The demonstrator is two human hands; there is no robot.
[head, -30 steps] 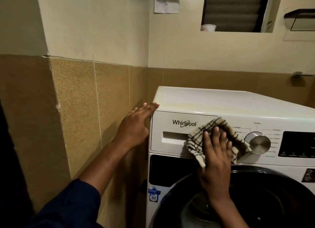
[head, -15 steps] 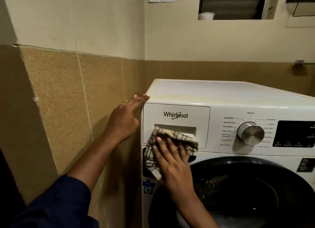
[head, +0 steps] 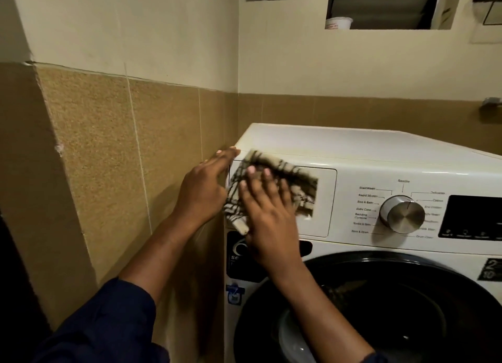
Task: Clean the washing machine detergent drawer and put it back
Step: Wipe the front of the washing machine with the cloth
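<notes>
The white washing machine [head: 353, 148] stands in the corner, its detergent drawer [head: 324, 202] pushed in flush at the upper left of the front panel. A cream cloth with dark checks [head: 288, 178] covers most of the drawer front. My right hand [head: 267, 213] presses flat on the cloth with straight fingers. My left hand [head: 202, 191] rests on the machine's top left corner, fingers straight, against the side edge.
A metal program dial [head: 403, 213] and a dark display [head: 475, 216] sit to the right of the drawer. The round dark door [head: 394, 308] fills the lower front. A tiled wall [head: 122, 159] runs close along the left side. A small tub [head: 338, 23] sits on the window ledge.
My right hand has wiped the cloth leftward from near the dial, then up over the upper left of the drawer front. My left hand has stayed on the corner.
</notes>
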